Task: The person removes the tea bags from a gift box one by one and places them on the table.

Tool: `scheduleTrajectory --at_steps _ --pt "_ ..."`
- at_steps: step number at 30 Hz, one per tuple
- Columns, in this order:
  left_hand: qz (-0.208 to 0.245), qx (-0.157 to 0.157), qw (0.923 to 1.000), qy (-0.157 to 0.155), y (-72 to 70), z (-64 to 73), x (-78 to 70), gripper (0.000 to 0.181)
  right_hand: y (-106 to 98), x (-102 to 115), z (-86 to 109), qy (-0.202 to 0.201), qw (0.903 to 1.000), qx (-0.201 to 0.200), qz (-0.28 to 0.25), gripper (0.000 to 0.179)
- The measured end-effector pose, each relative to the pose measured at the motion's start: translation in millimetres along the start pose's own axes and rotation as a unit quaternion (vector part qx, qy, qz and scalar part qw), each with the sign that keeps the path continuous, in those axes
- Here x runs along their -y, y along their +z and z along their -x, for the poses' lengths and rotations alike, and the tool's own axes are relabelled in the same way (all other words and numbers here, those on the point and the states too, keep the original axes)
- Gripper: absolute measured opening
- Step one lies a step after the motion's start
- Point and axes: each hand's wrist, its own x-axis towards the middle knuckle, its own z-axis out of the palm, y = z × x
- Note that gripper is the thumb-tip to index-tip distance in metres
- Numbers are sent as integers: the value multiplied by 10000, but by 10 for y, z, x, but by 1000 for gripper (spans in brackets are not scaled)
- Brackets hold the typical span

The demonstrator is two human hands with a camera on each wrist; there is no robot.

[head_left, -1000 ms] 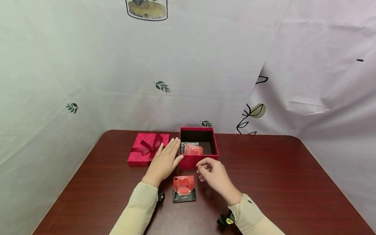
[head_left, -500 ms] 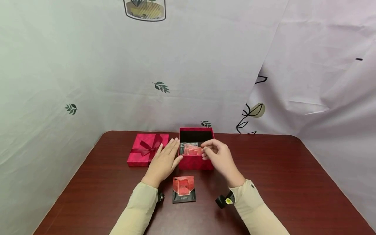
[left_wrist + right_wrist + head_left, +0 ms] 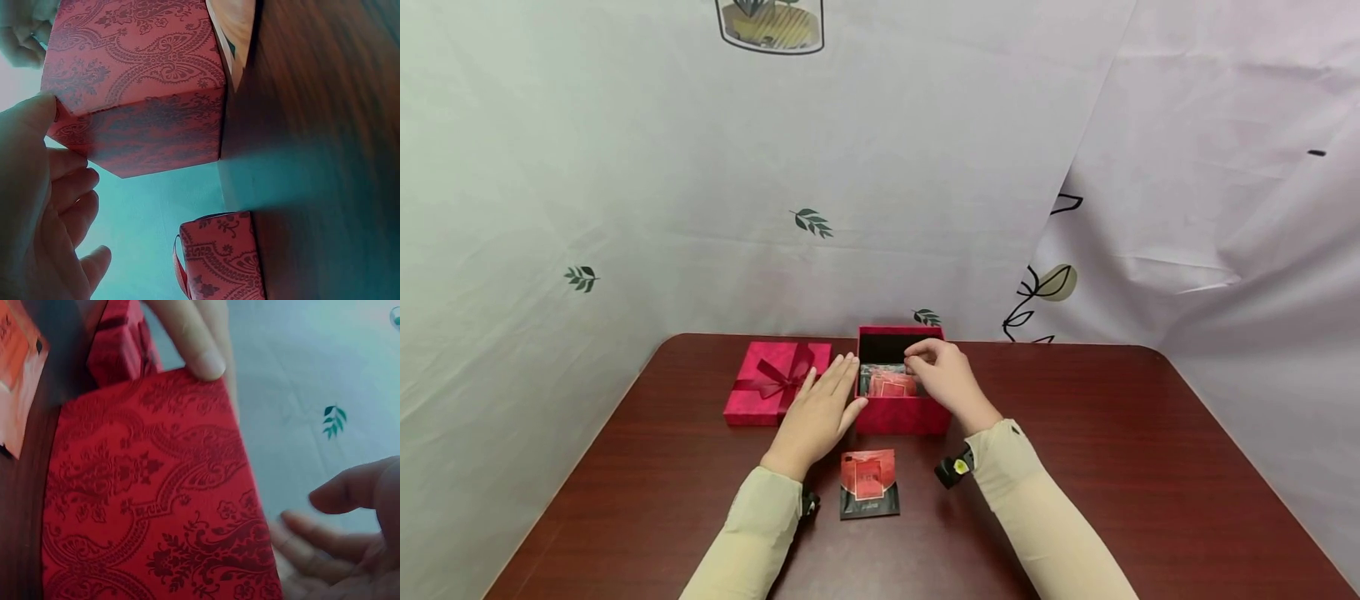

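Note:
A red patterned gift box (image 3: 901, 415) stands uncovered near the table's back edge, with several red-and-black sachets (image 3: 891, 383) in its left part. My left hand (image 3: 815, 417) rests at the box's left side, its fingers straight and the thumb at the front corner (image 3: 55, 103). Over the box's right part, my right hand (image 3: 946, 375) reaches in beside the sachets. Its thumb and fingers (image 3: 331, 540) stand apart in the right wrist view, with nothing seen between them; some fingertips are hidden behind the box wall. One sachet (image 3: 869, 485) lies flat in front of the box.
The red lid (image 3: 760, 408) with a dark ribbon bow lies left of the box, partly behind my left hand. A brown wooden table (image 3: 1112, 467) carries everything. Pale printed cloth (image 3: 880, 167) hangs right behind the table's back edge.
My right hand has moved from in front of the box up over its front rim, then farther back inside. My left hand and the loose sachet stay in place.

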Motion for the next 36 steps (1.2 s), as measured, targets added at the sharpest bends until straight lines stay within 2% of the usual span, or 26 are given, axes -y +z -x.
scheduleTrajectory --at_steps 4,12,18,25,36 --pt "15 -8 10000 4 -4 8 -4 70 31 8 -100 379 9953 135 886 30" --pt "50 43 10000 -5 -13 10 -14 69 123 16 -215 715 9796 535 1798 33" --pt "72 46 10000 1 -34 9 -5 68 196 40 -255 1030 9718 883 1927 36" --pt "116 124 9998 -38 -27 10 -7 68 220 14 -273 1199 9673 990 2004 31" --pt "108 47 9999 -9 8 7 13 67 239 -38 -291 954 9690 559 2211 22"
